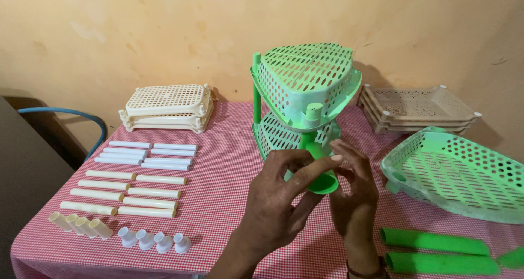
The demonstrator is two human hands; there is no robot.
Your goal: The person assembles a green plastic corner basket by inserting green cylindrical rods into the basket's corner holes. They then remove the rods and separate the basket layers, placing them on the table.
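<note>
I'm seeing a bright green perforated rack [305, 82] dead centre, a red-and-white checked tablecloth [218, 186] beneath, cream tubes [128, 193] at nine o'clock, white feet [154, 240] at seven, beige trays [417, 109] at two, green tubes [436, 252] at four.

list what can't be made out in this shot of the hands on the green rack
- Head view: the joint where the green foot piece meets the green rack is covered by the left hand and right hand.
- Head view: the green tubes run off the bottom right edge; their count is unclear.
- Head view: the loose green tray is cut off by the right edge.
- Head view: the lower trays in the beige stack are hidden by the top one.
</note>
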